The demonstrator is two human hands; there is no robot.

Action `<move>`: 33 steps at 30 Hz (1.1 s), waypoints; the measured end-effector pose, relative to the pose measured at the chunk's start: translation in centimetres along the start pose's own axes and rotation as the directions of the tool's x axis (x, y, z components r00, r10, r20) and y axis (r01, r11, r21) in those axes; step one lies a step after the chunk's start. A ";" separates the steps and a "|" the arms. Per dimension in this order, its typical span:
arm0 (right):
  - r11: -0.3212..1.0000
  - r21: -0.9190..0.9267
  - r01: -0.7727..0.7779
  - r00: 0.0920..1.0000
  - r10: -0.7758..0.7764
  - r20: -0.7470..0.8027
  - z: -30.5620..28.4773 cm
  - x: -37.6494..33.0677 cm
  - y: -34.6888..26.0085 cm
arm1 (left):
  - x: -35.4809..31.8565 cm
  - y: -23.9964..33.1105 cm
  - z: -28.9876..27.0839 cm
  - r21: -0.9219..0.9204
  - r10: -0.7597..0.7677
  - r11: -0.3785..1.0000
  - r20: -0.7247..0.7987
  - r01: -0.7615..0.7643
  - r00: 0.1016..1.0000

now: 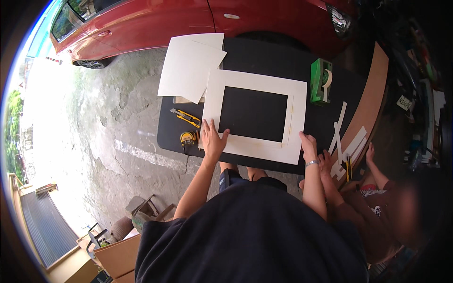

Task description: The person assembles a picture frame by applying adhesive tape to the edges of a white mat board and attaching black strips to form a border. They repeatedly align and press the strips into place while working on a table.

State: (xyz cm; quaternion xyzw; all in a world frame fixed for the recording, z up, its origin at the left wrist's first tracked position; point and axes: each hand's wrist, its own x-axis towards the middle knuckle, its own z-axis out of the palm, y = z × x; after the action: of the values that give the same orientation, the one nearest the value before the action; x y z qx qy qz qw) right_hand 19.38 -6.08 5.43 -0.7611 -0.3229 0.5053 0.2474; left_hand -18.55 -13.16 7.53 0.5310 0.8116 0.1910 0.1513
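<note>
Here, white mat frame [257, 115] flat under both hands' fingers [211, 129]

red car [188, 19] cut off by top edge, second person [387, 212] blurred at right, right shelving too dark to tell

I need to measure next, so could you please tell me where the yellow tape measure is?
In the head view, the yellow tape measure lies on the black table, just left of the left hand, below the yellow utility knife.
</note>
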 end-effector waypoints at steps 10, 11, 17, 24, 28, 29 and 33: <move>0.845 0.462 0.270 0.723 -0.495 0.482 -6.1 -11.6 -18.4 | -8.3 9.1 -7.2 -0.031 0.666 0.733 -0.170 -0.679 0.727; 0.817 0.488 0.307 0.699 -0.542 0.467 -6.0 -12.4 -20.5 | -8.1 10.0 -8.5 -0.015 0.667 0.724 -0.236 -0.689 0.706; 0.456 0.460 0.762 0.463 -0.880 0.106 -4.9 -17.5 -30.4 | -2.4 14.9 -23.3 -0.305 0.154 0.867 -0.589 -0.395 0.793; 0.578 0.454 0.678 0.646 -0.764 0.007 -5.6 -13.4 -21.6 | 2.4 11.7 -30.5 -0.927 -0.044 0.302 -0.248 -0.223 0.968; 0.605 0.425 0.673 0.561 -0.792 0.240 -6.1 -15.4 -19.2 | 3.2 10.4 -28.6 -0.973 -0.073 0.171 -0.169 -0.154 0.983; 0.602 0.454 0.657 0.582 -0.788 0.201 -6.3 -16.1 -18.8 | 3.4 10.3 -28.2 -0.977 -0.065 0.153 -0.162 -0.150 0.985; 0.623 0.372 0.688 0.667 -0.745 0.014 -8.0 -20.5 -18.3 | 4.2 10.0 -26.0 -0.998 0.001 0.031 -0.055 -0.055 0.998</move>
State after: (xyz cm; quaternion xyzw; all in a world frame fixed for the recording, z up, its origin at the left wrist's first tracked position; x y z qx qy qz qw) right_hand 16.67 -9.41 33.74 -0.4694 -0.5285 0.4728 0.5262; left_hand -23.81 -9.56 35.00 0.2878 0.4420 0.7151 0.4588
